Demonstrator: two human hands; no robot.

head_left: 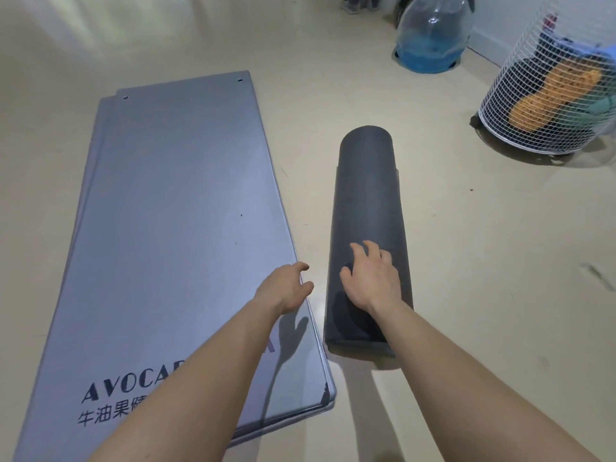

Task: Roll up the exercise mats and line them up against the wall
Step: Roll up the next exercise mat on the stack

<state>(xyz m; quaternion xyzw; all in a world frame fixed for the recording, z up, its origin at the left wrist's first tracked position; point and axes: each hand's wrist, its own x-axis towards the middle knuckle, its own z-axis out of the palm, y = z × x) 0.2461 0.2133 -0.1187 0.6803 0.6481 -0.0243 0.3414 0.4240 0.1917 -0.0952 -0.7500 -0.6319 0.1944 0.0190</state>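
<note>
A dark grey rolled-up mat (365, 201) lies on the floor in the middle, its length pointing away from me. My right hand (370, 275) rests on top of its near part with fingers spread. To its left lie flat blue-grey mats (173, 208), stacked, with black lettering at the near end and two eyelets at the far end. My left hand (286, 286) hovers over the flat mats' right edge, fingers loosely bent, holding nothing.
A white mesh laundry basket (546, 105) with clothes stands at the right by the wall (493, 18). A clear plastic bag (431, 38) over a blue item sits at the far side. Bare cream floor (483, 261) lies to the right of the roll.
</note>
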